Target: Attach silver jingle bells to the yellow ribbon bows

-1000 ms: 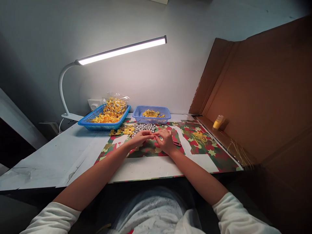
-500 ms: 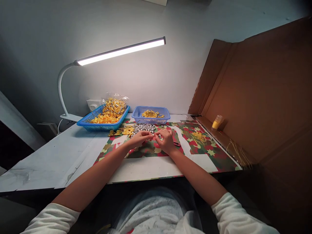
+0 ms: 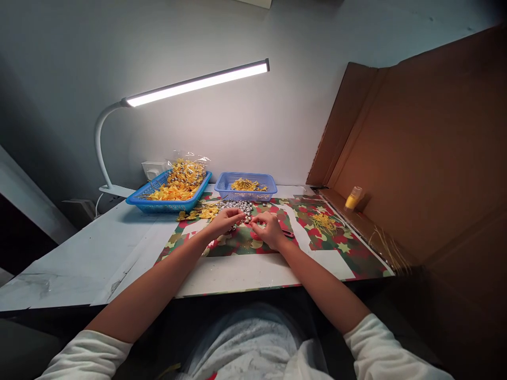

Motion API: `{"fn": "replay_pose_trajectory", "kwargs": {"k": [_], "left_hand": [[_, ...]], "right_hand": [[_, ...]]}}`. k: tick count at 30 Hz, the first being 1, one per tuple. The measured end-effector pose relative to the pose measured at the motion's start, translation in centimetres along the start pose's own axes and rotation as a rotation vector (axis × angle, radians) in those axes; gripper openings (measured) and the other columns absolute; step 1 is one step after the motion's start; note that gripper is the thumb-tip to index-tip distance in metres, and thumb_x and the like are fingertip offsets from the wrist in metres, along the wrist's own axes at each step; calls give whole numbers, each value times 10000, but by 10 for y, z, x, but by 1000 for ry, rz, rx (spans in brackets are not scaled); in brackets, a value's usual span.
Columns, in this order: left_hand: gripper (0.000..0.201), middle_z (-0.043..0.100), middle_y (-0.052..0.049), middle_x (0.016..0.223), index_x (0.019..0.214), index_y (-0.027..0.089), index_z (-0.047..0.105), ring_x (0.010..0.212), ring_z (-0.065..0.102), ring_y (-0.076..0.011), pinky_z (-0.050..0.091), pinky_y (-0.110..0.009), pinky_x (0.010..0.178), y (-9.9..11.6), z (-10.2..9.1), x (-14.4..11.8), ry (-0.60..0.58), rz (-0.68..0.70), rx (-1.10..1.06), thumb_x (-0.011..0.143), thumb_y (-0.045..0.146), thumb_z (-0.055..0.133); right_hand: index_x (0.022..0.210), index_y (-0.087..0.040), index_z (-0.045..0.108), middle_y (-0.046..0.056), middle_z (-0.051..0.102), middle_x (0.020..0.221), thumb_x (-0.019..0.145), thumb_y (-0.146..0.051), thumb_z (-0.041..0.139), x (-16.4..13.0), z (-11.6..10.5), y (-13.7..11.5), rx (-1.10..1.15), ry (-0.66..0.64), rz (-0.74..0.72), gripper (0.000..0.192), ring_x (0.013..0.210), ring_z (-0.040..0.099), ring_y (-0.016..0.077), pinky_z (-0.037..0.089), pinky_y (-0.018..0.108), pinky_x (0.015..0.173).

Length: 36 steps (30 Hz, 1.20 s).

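Hands are meeting over the mat (image 3: 317, 248): left hand (image 3: 225, 220) and right hand (image 3: 270, 228) are pinching something small between fingertips, too tiny to identify. Bells (image 3: 236, 207), a shiny round silver heap, are lying just beyond, nearer the left hand. Bows (image 3: 206, 212) of yellow ribbon are sitting alongside.

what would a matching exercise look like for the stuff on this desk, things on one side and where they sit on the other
Things:
1. large blue basket
2. small blue basket
3. pile of silver beads
4. yellow bottle

Places:
A. just ahead of the hands, on the patterned mat
B. far left, below the lamp
C. against the cardboard wall at right
D. back centre, holding yellow strands

Pairs: 1-B, 2-D, 3-A, 4-C
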<state>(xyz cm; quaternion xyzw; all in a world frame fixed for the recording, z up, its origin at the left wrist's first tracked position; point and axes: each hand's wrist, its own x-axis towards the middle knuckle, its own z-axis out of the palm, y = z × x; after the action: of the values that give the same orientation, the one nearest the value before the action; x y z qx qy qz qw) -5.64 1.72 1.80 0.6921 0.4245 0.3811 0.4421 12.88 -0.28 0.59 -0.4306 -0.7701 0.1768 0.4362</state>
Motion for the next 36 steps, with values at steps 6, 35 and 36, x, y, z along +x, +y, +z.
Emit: {"fn": "replay_pose_trajectory", "kwargs": {"k": [6,35,36], "left_hand": [[432,434,50,560,678,147,561,448,357,-57,251,-174,389,9,4,-4,-53,-14,-13,692,573,633],[426,405,49,551,641,155,505,481,333,-70,285,-186,428,9,6,-5,-200,24,34,744,561,581],[425,395,52,547,641,155,504,476,332,-69,280,-184,424,9,6,-5,-194,27,33,744,560,583]], "right_hand": [[746,-212,689,25,689,835,787,-212,480,6,-6,3,121,88,123,213,871,558,197,369,338,834],[491,-192,512,-3,518,549,687,-320,426,12,5,-4,561,-228,373,249,576,449,130,356,255,583],[499,-189,524,1,537,573,682,-322,437,11,4,-5,569,-231,365,242,593,459,131,357,253,586]]}}
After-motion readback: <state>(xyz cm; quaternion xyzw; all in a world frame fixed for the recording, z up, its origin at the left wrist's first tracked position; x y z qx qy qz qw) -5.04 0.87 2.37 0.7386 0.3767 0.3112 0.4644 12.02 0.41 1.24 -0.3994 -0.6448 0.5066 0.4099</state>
